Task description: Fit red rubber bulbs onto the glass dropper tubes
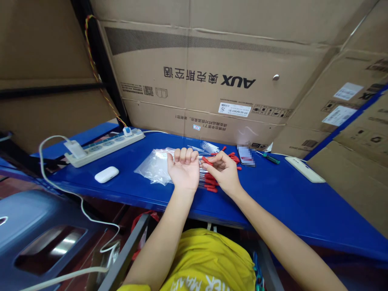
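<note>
My left hand (183, 169) is palm up over the blue table (287, 198), fingers curled round a bundle of thin clear tubes with red caps (209, 182). My right hand (223, 169) pinches one red-capped tube (206, 160) at its tip, right beside the left fingers. More red-capped tubes (232, 155) lie loose behind the hands. A pile of clear plastic bags (154, 165) lies just left of my left hand.
A white power strip (104, 147) with a plugged charger sits at the far left, a white earbud case (106, 174) in front of it. A green screwdriver (270, 158) and a white phone (304, 169) lie to the right. Cardboard boxes (212, 81) wall the back.
</note>
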Available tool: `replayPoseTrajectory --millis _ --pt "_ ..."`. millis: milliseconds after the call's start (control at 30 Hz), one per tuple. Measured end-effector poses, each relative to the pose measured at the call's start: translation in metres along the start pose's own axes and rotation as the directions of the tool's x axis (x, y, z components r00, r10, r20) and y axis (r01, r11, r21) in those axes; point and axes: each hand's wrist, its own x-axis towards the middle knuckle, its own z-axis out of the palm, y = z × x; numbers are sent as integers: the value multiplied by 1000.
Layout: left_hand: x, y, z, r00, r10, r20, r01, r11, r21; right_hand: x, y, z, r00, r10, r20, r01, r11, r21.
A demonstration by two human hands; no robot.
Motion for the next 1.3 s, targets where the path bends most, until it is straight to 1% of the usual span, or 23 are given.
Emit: replayPoseTrajectory --millis 167,267,367,533,667,767,867,1033,1200,1300 --pt "-1 1 1 1000 4 1 -4 1000 28 -1 -1 2 1000 5 -1 -5 998 67" --pt "-1 1 3 999 12 -38 -9 998 63 -2 -3 2 1000 18 18 -20 995 100" --pt "-1 1 4 998 14 -60 -9 997 78 -2 -5 2 1000 25 15 -26 996 84" --pt "1 -1 4 999 -5 -36 7 999 50 -2 -4 4 999 30 -17 -28 997 74" --pt "1 -2 4 999 2 -45 1 997 75 -3 -4 5 999 22 -33 -19 997 71" --pt "1 -2 3 1000 3 -30 0 996 93 -4 -5 5 999 17 -38 -15 999 43" --pt "2 -2 2 1000 1 -11 0 995 103 -4 -4 3 1000 8 -30 -8 1000 26" --pt "3 -2 2 999 -8 -35 12 993 118 -3 -2 2 1000 -11 -15 11 1000 10" --pt "2 -2 5 999 -24 -24 25 998 64 -3 -2 1 999 -46 -13 46 999 17" --pt "1 -2 6 999 -30 -20 31 997 71 -3 -2 -1 998 -68 1 68 997 -44"
